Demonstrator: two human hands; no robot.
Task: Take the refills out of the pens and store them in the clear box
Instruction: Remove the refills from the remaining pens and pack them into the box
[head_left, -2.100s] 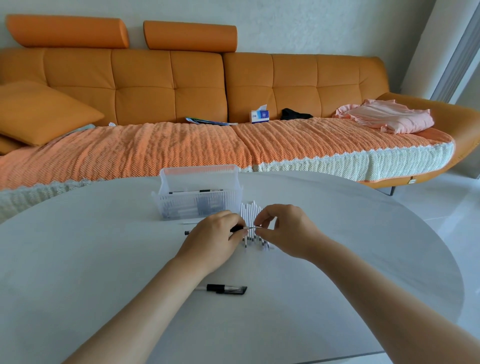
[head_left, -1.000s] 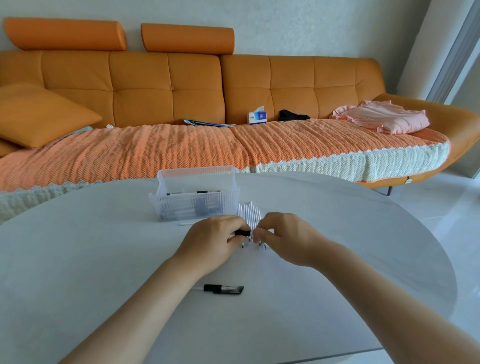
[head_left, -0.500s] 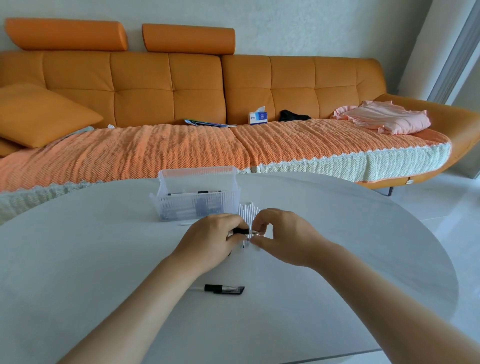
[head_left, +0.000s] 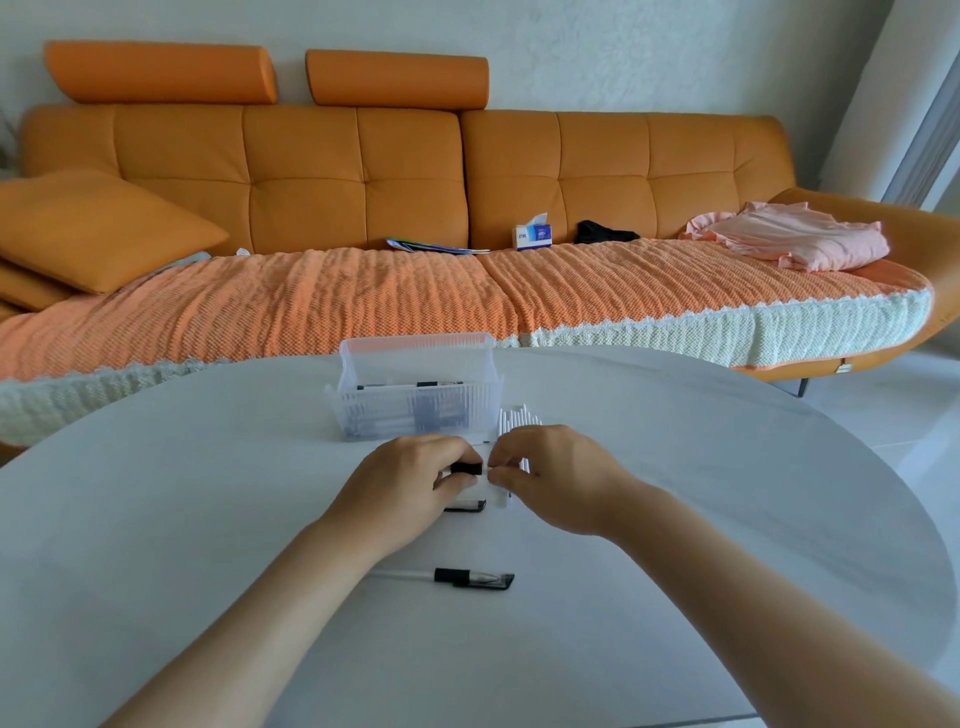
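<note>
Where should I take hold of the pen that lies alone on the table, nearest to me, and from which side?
Pinch the lone pen at its black middle band, coming straight down from above, thumb and finger on either side of the barrel. It lies flat, left to right, with bare table before and behind it; its clear tail runs up to the left forearm.

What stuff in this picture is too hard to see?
Head view throughout:
- pen: mostly hidden by the left hand and right hand.
- box contents: blurred by its ribbed walls.
- refills: partly behind the right hand, too small to count.
- tissue box print: too small.
</note>
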